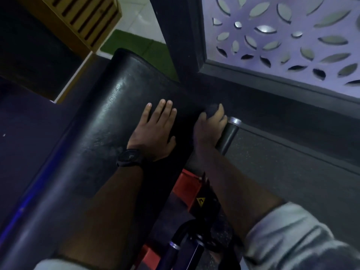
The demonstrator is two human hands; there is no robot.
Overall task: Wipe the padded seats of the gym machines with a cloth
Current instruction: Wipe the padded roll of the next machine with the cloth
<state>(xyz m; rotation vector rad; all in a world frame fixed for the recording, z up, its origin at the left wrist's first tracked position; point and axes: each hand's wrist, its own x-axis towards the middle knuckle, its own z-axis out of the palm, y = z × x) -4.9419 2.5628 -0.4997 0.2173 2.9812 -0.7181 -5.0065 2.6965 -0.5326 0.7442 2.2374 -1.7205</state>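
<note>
A: Nearest of all, grey sleeve (pixel 288 236) on the right forearm, low and right of the padded seat (pixel 109 117). And the hands?

B: Left hand (pixel 155 131) flat on the seat's middle, fingers straight and close together, holding nothing; black watch (pixel 129 157) at the wrist. Right hand (pixel 209 127) at the seat's right edge, fingers curled round a dark wad, most likely the cloth (pixel 212 110).

A: Sure of the cloth?

B: Not fully; too dark and small to make out folds. Just beside a black handle (pixel 228 135) with a metal cap, right of the seat; touching it or not, cannot tell.

A: Handling?

B: Light, soft and limp by the look; best bunched in the palm and pressed flat, not pinched at a corner. Seat itself firm padding under a smooth, shiny black cover, scuffed pale in places; probably slick, so expect easy gliding under steady pressure.

A: Room?

B: Red frame (pixel 190 186) under the seat's near right side. Speckled dark rubber floor (pixel 292 172) to the right. Black post (pixel 175 36) beyond the far end, pale cut-out leaf panel (pixel 282 36) right of that. Slatted wooden unit (pixel 83 18) beyond and left.
</note>
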